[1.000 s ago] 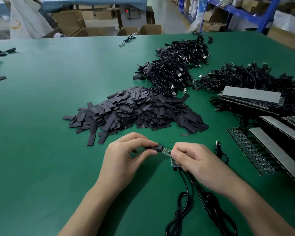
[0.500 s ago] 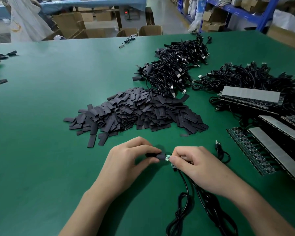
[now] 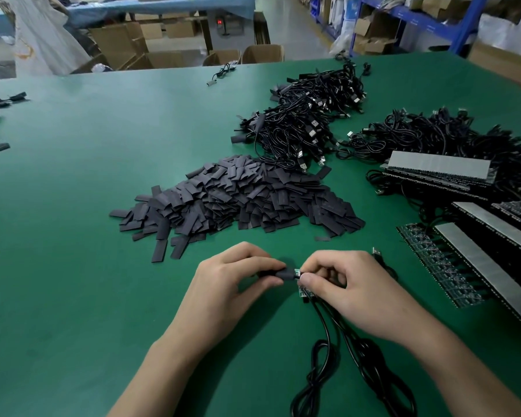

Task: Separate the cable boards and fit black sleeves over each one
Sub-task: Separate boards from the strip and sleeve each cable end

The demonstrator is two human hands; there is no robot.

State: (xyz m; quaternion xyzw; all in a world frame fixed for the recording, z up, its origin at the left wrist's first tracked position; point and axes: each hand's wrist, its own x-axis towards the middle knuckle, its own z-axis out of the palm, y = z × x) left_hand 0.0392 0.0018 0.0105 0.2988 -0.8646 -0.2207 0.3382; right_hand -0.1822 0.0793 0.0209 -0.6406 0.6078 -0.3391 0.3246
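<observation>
Moved: sleeve (image 3: 278, 273) slid further onto my board (image 3: 297, 271), way less green showing now
Left hand (image 3: 223, 284): pinching the sleeve
Right hand (image 3: 352, 293): pinching the board, right beside the sleeve, low over the tabletop (image 3: 73, 266)

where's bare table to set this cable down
Bare green table lies left of the sleeve pile and the left hand, out to the near edge. Crowded on the right: cable heaps, board strips.
</observation>
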